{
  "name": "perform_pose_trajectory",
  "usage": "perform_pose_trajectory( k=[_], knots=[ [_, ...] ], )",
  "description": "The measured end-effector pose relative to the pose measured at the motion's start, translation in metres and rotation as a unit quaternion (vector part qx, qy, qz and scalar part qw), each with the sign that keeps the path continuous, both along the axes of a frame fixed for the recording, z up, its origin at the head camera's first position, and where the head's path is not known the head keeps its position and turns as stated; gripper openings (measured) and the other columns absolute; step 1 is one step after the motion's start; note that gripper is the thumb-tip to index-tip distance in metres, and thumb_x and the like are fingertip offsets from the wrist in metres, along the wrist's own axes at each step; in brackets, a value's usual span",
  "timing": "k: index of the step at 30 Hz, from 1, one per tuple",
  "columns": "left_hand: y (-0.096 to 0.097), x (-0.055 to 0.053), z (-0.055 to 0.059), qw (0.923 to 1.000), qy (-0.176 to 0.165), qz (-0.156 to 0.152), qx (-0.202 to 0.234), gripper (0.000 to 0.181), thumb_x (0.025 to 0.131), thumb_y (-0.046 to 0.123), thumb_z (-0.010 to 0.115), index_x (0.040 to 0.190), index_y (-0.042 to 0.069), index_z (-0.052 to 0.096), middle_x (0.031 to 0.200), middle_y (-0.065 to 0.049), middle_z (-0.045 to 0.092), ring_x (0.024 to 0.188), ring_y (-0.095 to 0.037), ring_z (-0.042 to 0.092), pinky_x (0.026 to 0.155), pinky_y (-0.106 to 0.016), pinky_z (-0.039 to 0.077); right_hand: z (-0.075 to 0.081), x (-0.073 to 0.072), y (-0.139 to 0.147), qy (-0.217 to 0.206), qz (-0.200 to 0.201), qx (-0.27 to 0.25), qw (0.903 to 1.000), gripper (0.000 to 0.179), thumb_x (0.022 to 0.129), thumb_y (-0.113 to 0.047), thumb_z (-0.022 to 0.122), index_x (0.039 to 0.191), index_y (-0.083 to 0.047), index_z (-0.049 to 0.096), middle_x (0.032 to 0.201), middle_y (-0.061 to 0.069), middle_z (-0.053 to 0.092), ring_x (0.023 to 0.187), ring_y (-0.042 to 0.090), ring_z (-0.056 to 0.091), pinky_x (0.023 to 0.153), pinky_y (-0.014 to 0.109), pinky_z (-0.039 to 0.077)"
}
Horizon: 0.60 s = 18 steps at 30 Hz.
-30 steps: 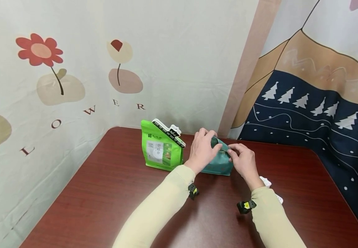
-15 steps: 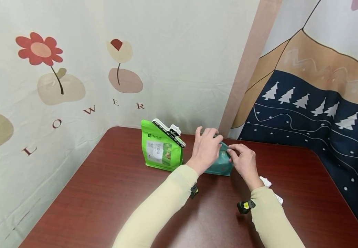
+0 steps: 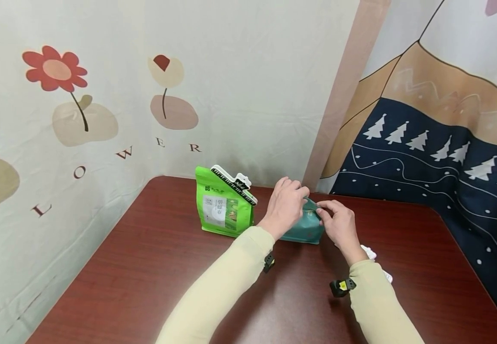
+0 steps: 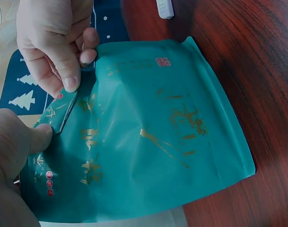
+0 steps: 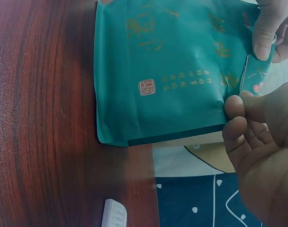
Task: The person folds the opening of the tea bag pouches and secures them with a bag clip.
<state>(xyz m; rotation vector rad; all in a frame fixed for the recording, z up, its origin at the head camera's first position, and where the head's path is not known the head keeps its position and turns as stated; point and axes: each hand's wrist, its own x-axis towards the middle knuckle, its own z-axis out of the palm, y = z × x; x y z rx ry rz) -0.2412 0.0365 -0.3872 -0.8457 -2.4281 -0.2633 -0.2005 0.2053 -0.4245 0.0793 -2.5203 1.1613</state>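
A teal tea bag (image 3: 302, 229) with gold characters stands on the table, its top edge folded over into a flap (image 4: 63, 106). My left hand (image 3: 284, 208) pinches the folded top at its left part, thumb in front and the other fingers behind, partly hidden in the head view. At the right end of the fold, my right hand (image 3: 338, 222) pinches the corner of the bag between thumb and fingers. Left of the hands stands a bright green tea bag (image 3: 214, 200), its slanted top held by a white and black sealing clip (image 3: 234, 185).
A white clip (image 3: 369, 252) lies on the table, partly hidden by my right forearm; its end (image 5: 114, 215) shows in the right wrist view. The dark red wooden table (image 3: 145, 267) meets a printed cloth backdrop (image 3: 248, 95) at its far edge.
My left thumb and fingers have closed in on the fold after the fingers lifted half a second ago. The flap now lies more covered by the left hand. My right hand has barely moved.
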Motion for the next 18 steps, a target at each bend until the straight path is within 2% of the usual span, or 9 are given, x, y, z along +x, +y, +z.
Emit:
perform_pose_trajectory(
  k=[4, 7, 11, 14, 18],
  knots=[
    [-0.0037, -0.0026, -0.0020, 0.9999, 0.011, -0.007, 0.010, 0.006, 0.097, 0.024, 0.074, 0.097, 0.018, 0.073, 0.087, 0.003, 0.065, 0.090, -0.019, 0.059, 0.099, -0.030, 0.043, 0.0013, -0.0002, 0.0005, -0.021, -0.004, -0.007, 0.9998, 0.018, 0.099, -0.002, 0.067, 0.115, 0.001, 0.073, 0.108, 0.019, 0.068, 0.071, 0.023, 0.069, 0.061, 0.014, 0.049],
    [-0.0058, -0.0039, -0.0029, 0.9999, 0.013, -0.002, 0.010, 0.010, 0.097, 0.026, 0.073, 0.096, 0.016, 0.070, 0.087, 0.002, 0.065, 0.090, -0.019, 0.059, 0.098, -0.030, 0.043, 0.0014, -0.0002, 0.0009, -0.025, -0.004, -0.008, 0.9996, 0.019, 0.099, -0.002, 0.067, 0.116, 0.001, 0.073, 0.108, 0.018, 0.066, 0.072, 0.022, 0.069, 0.062, 0.014, 0.050],
    [-0.0069, -0.0034, -0.0038, 0.9995, 0.014, 0.026, -0.008, 0.015, 0.098, 0.033, 0.071, 0.099, 0.018, 0.069, 0.092, 0.002, 0.067, 0.094, -0.020, 0.060, 0.100, -0.035, 0.042, 0.0009, 0.0002, 0.0007, -0.022, -0.004, -0.007, 0.9997, 0.019, 0.099, -0.003, 0.067, 0.117, 0.001, 0.073, 0.108, 0.018, 0.066, 0.072, 0.024, 0.069, 0.062, 0.014, 0.050],
    [-0.0069, -0.0017, -0.0046, 0.9987, 0.004, 0.047, -0.020, 0.018, 0.100, 0.039, 0.068, 0.105, 0.021, 0.069, 0.097, 0.004, 0.067, 0.096, -0.019, 0.060, 0.095, -0.038, 0.042, 0.0007, 0.0005, 0.0005, -0.024, -0.007, -0.008, 0.9997, 0.019, 0.099, -0.004, 0.067, 0.117, 0.001, 0.073, 0.108, 0.018, 0.066, 0.074, 0.025, 0.069, 0.062, 0.013, 0.049],
    [-0.0070, 0.0002, -0.0049, 0.9982, -0.020, 0.053, -0.019, 0.019, 0.102, 0.040, 0.065, 0.108, 0.022, 0.069, 0.099, 0.003, 0.065, 0.095, -0.020, 0.058, 0.084, -0.035, 0.043, 0.0006, 0.0010, 0.0007, -0.030, -0.011, -0.006, 0.9995, 0.020, 0.100, -0.004, 0.066, 0.118, 0.000, 0.073, 0.108, 0.018, 0.065, 0.076, 0.026, 0.068, 0.063, 0.012, 0.049]
  ],
)
